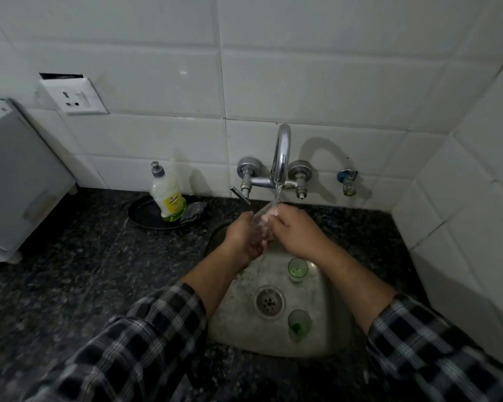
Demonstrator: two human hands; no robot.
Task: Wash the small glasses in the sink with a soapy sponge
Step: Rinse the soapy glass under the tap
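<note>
Water runs from the tap onto a small clear glass held tilted over the back of the steel sink. My left hand grips the glass from the left. My right hand holds its upper end, fingers curled at the rim under the stream. Much of the glass is hidden by my fingers and the splashing water. Two small green-tinted glasses stand upright in the basin: one below my right wrist, the other right of the drain. A dark sponge lies on a black plate.
A dish soap bottle stands on the black plate left of the tap. Dark granite counter surrounds the sink. A white appliance sits at the far left under a wall socket. Tiled walls close in behind and to the right.
</note>
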